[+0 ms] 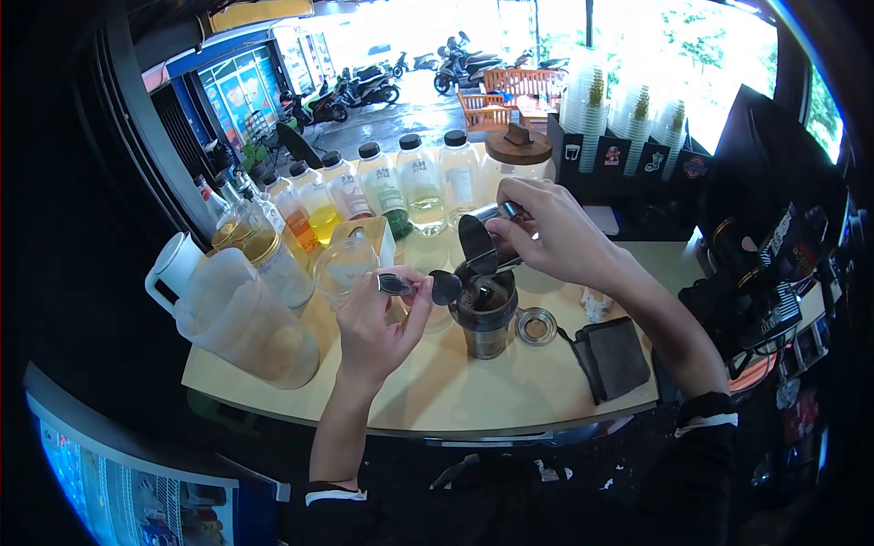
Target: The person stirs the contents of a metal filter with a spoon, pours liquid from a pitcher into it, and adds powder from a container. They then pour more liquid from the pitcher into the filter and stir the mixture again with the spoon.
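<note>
My left hand [387, 318] is closed round a metal spoon [446, 288], whose round bowl points right, close to the rim of a dark-rimmed jar [485, 332]. Dark contents and a shiny metal piece show inside the jar. Above it, my right hand [555, 232] grips a small metal cup [480, 244], tilted with its dark round face over the jar's mouth. A clear plastic cup [344, 264] is just behind my left hand. To the jar's right lie a round metal lid [536, 326] and a folded dark cloth [612, 359].
Bottles with black caps [421, 187] line the counter's far side, some with coloured liquid. At left stand a large clear pitcher [241, 318] and a white jug [173, 271]. Stacked plastic cups [583, 118] fill a black holder at the back right. A wood-lidded jar [519, 146] stands behind my right hand.
</note>
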Demonstrator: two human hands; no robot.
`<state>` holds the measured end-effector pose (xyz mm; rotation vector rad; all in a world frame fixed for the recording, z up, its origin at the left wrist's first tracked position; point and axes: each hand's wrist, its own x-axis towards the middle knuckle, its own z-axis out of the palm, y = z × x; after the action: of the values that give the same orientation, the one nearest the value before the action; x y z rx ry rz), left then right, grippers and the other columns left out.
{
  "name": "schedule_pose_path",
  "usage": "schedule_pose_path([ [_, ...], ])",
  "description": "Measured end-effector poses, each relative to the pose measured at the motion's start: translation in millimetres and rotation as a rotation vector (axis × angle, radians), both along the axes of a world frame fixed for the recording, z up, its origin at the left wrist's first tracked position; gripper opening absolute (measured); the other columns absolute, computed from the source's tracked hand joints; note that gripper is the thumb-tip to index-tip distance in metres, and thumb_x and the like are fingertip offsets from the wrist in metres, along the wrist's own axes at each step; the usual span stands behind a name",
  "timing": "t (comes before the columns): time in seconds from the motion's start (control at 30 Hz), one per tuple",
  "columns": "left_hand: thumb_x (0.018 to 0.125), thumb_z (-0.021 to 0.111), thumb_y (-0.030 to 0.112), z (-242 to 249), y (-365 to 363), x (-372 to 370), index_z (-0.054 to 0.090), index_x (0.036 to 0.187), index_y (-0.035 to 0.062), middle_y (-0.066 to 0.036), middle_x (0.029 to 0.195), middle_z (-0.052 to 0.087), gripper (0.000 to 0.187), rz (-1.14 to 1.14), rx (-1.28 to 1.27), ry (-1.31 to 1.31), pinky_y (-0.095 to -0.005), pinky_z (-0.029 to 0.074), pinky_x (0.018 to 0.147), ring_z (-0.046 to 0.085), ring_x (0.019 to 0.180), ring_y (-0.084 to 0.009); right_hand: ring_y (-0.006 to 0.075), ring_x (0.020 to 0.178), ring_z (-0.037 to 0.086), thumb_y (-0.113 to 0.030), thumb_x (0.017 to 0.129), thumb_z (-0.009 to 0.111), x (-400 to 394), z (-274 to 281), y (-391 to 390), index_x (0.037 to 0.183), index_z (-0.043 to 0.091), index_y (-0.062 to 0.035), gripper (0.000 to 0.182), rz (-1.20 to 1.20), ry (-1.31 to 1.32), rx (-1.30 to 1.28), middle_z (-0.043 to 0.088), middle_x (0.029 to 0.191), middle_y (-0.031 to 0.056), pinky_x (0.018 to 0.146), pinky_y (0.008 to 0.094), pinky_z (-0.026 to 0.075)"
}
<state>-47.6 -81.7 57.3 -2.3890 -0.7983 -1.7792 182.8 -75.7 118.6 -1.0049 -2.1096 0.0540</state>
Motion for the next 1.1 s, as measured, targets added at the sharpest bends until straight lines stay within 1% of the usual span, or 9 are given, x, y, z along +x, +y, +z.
schedule_pose_path([
  [0.1, 0.078, 0.072, 0.002, 0, 1, 0, 0.060, 0.083, 0.0042, -0.004, 0.074, 0.063, 0.013, -0.003, 0.003, -0.003, -0.0271, 0.046, 0.058, 0.061, 0.062, -0.0137, 0.0224, 0.057, 0.060, -0.012, 0.087, 0.063, 4, -1, 1, 0.080, 0.047, 0.0011, 0.022, -0.006, 0.028, 0.003, 0.060, 0.063, 0.0120, 0.057, 0.0339, 0.045],
  [0.17, 0.079, 0.072, 0.002, 0, 1, 1, 0.060, 0.083, 0.0040, -0.004, 0.074, 0.063, 0.013, -0.009, 0.008, 0.004, -0.0272, 0.046, 0.058, 0.061, 0.062, -0.0136, 0.0350, 0.072, 0.063, -0.007, 0.085, 0.063, 7, 3, -3, 0.086, 0.049, 0.0052, 0.019, -0.077, -0.048, -0.044, 0.059, 0.075, 0.0204, 0.063, 0.0421, 0.047],
  [0.4, 0.079, 0.071, 0.002, 0, 2, 7, 0.060, 0.084, 0.0036, -0.004, 0.073, 0.062, 0.013, -0.026, -0.028, 0.011, -0.0269, 0.046, 0.056, 0.060, 0.061, -0.0139, 0.0340, 0.068, 0.062, -0.008, 0.084, 0.064, 18, 2, -12, 0.087, 0.049, 0.0050, 0.020, -0.128, -0.038, 0.016, 0.060, 0.078, 0.0206, 0.061, 0.0420, 0.046],
  [0.47, 0.079, 0.071, 0.002, 0, 3, 9, 0.060, 0.086, 0.0037, -0.004, 0.071, 0.061, 0.013, -0.016, -0.050, 0.045, -0.0266, 0.046, 0.056, 0.060, 0.061, -0.0147, 0.0282, 0.062, 0.049, -0.017, 0.085, 0.067, 22, 0, -14, 0.081, 0.049, 0.0014, 0.026, -0.129, 0.018, 0.009, 0.050, 0.070, 0.0129, 0.061, 0.0387, 0.041],
  [0.6, 0.080, 0.072, 0.004, -4, 11, 14, 0.062, 0.087, 0.0047, -0.003, 0.071, 0.064, 0.013, 0.000, 0.021, 0.081, -0.0224, 0.044, 0.049, 0.061, 0.057, -0.0087, 0.0196, 0.060, 0.052, -0.014, 0.088, 0.065, 32, -4, -22, 0.082, 0.049, 0.0006, 0.023, -0.169, -0.009, -0.034, 0.047, 0.066, 0.0078, 0.058, 0.0323, 0.043],
  [0.7, 0.078, 0.071, 0.003, -3, 12, 17, 0.060, 0.087, 0.0051, -0.004, 0.071, 0.061, 0.014, 0.019, 0.034, 0.108, -0.0290, 0.048, 0.059, 0.061, 0.062, -0.0170, 0.0189, 0.053, 0.048, -0.010, 0.086, 0.065, 43, -23, -17, 0.080, 0.047, 0.0027, 0.022, -0.103, 0.220, -0.119, 0.047, 0.060, 0.0109, 0.052, 0.0321, 0.040],
  [0.77, 0.078, 0.072, 0.003, -5, 15, 18, 0.061, 0.087, 0.0052, -0.005, 0.073, 0.061, 0.014, 0.020, 0.070, 0.117, -0.0307, 0.048, 0.060, 0.061, 0.063, -0.0186, 0.0077, 0.056, 0.039, -0.012, 0.088, 0.065, 53, -36, -15, 0.078, 0.046, 0.0012, 0.025, -0.178, 0.435, -0.272, 0.046, 0.060, 0.0040, 0.050, 0.0275, 0.037],
  [0.87, 0.079, 0.072, 0.005, -6, 19, 21, 0.062, 0.086, 0.0047, -0.005, 0.076, 0.062, 0.013, -0.008, 0.094, 0.112, -0.0317, 0.048, 0.060, 0.061, 0.065, -0.0203, 0.0011, 0.060, 0.041, -0.013, 0.090, 0.063, 79, -79, 9, 0.079, 0.047, -0.0013, 0.022, -0.135, 0.596, -0.276, 0.050, 0.064, -0.0010, 0.050, 0.0236, 0.036],
  [1.1, 0.079, 0.072, 0.004, -4, 18, 23, 0.061, 0.088, 0.0043, -0.006, 0.080, 0.063, 0.014, -0.039, 0.127, 0.113, -0.0333, 0.048, 0.061, 0.061, 0.068, -0.0228, 0.0035, 0.064, 0.051, -0.017, 0.094, 0.059, 110, -178, 39, 0.084, 0.052, -0.0043, 0.018, -0.190, 0.822, -0.436, 0.058, 0.072, 0.0008, 0.057, 0.0220, 0.041],
])
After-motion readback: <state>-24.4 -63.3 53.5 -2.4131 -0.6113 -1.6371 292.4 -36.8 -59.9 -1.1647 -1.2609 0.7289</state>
